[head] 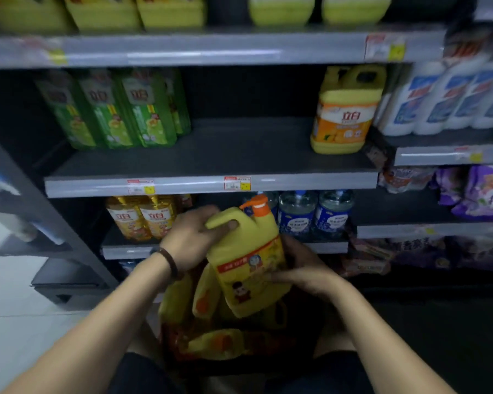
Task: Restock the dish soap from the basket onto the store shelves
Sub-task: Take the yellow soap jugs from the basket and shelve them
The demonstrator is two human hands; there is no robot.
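Hands both on a yellow dish soap jug (248, 251), tilted mid-frame just above the basket (173, 341) at bottom centre. Left hand (194, 237) curls round its handle, right hand (302, 271) clasps the lower labelled side.

Yellow soap jug (248, 268) upright, above basket (177, 342)
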